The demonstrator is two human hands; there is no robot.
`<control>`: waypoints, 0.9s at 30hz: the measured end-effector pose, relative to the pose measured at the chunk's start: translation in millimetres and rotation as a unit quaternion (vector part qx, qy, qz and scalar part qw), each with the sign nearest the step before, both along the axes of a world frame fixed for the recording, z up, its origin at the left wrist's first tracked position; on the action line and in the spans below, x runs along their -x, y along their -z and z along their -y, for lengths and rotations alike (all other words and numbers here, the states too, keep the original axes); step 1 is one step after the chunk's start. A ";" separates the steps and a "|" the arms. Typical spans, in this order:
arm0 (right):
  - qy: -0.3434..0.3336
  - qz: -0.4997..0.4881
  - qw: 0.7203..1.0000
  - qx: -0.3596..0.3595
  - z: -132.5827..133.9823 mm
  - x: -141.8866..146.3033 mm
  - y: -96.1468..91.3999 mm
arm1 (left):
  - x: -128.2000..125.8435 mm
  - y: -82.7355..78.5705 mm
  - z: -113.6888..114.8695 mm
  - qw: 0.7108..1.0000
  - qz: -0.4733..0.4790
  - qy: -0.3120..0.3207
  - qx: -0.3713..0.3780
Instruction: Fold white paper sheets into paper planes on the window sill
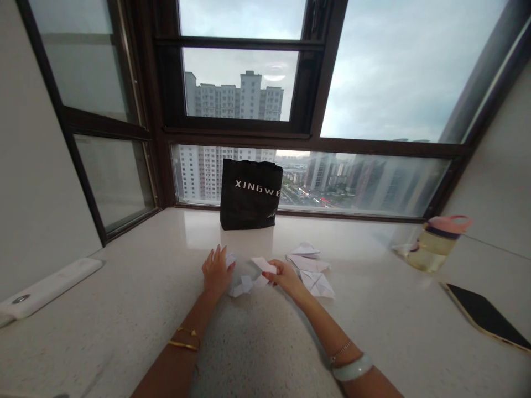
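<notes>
My right hand (285, 276) pinches a small folded piece of white paper (263, 265) between thumb and fingers, just above the counter. My left hand (216, 269) rests on the counter with its fingers spread. A bit of white paper (230, 258) shows beside its thumb and index finger; I cannot tell whether they touch it. Between the two hands lie small loose paper pieces (243, 286). Right of my right hand are several larger folded papers (317, 283), partly overlapping one another.
A black bag (251, 196) with white lettering stands at the back against the window. To the right are a bottle with a pink lid (435, 243) and a dark phone or tablet (485, 315). A long white power strip (58, 284) lies at the left on the speckled counter (136, 282).
</notes>
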State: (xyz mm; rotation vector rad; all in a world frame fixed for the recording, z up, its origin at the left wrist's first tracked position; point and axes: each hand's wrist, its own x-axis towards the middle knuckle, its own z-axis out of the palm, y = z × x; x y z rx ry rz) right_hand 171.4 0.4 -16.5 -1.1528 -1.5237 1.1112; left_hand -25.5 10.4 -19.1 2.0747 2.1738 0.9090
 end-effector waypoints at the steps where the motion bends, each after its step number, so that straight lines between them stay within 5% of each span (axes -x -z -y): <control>1: -0.003 -0.013 1.000 -0.008 2.6 0.4 -1.1 | 1.3 2.1 -1.4 0.999 -0.014 0.019 0.030; 7: 0.043 -0.073 0.995 -0.056 8.8 6.0 -4.3 | 11.6 -1.1 -5.0 0.992 -0.054 0.086 0.076; 13: 0.044 -0.052 0.997 -0.038 8.3 6.3 -3.5 | 13.2 -5.5 -3.6 0.994 -0.044 0.063 0.077; 17: 0.004 -0.085 0.996 -0.039 12.0 5.8 -8.9 | 11.9 -11.0 -1.7 0.995 0.094 0.036 0.017; 19: -0.019 -0.117 0.992 -0.050 15.9 6.5 -14.4 | 6.3 -14.5 0.1 0.959 0.274 0.067 -0.037; 22: -0.050 -0.139 0.987 -0.065 23.9 8.7 -25.1 | -8.5 -17.7 5.6 0.845 0.508 0.161 -0.053; 24: -0.064 -0.135 0.986 -0.076 28.8 9.9 -31.3 | -18.8 -18.2 10.5 0.805 0.554 0.210 -0.027; 27: -0.061 -0.116 0.987 -0.095 31.7 10.3 -34.9 | -29.7 -18.2 17.6 0.790 0.555 0.258 0.027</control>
